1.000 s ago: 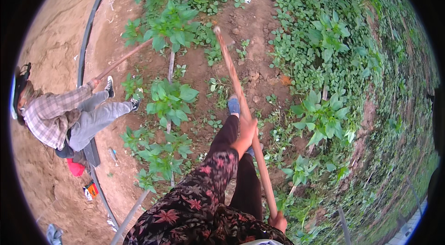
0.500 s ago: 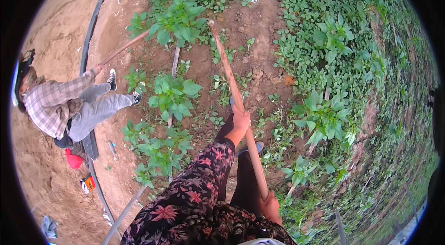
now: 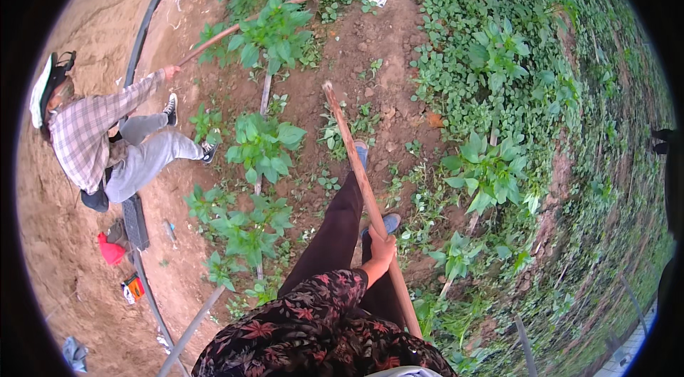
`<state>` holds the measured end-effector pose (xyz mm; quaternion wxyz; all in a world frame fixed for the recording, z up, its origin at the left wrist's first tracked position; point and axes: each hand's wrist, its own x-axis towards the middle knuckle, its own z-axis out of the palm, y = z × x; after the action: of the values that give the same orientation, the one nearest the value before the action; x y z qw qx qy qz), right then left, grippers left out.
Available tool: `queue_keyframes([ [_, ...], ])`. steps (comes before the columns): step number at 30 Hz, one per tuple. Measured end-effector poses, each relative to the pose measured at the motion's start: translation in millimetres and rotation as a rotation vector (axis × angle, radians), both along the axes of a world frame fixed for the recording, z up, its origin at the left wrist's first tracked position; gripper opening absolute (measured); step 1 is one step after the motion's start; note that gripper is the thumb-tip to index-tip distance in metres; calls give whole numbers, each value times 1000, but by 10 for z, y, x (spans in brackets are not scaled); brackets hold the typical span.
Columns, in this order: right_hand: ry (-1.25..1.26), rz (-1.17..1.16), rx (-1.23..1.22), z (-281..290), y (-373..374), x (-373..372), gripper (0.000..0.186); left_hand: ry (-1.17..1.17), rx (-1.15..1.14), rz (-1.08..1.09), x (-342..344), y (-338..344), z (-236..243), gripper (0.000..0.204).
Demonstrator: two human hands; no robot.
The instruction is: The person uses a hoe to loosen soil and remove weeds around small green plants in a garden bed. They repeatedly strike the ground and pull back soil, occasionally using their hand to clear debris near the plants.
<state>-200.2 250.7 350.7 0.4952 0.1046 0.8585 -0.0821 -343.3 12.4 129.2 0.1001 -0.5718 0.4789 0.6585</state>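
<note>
My left hand (image 3: 382,249) grips the hoe handle (image 3: 356,170); my right hand is out of sight. Bare soil (image 3: 370,42) ahead looks weeded, the weeds (image 3: 499,42) to the right remain

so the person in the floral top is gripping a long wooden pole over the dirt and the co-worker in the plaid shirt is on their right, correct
Not quite. In the head view the co-worker in the plaid shirt is on the person's left, not right. The rest holds: a hand grips the long wooden pole over the brown dirt bed; which hand it is cannot be told.
</note>
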Motion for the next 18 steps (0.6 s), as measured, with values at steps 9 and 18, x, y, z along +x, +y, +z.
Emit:
queue_keyframes([
  [9, 276, 79, -215, -979, -1452, -1557, 35, 232, -159, 7, -2096, -1580, -518, 38],
  [18, 18, -15, -42, -461, -823, -616, 38, 30, -70, -48, -983, -760, -160, 73],
])
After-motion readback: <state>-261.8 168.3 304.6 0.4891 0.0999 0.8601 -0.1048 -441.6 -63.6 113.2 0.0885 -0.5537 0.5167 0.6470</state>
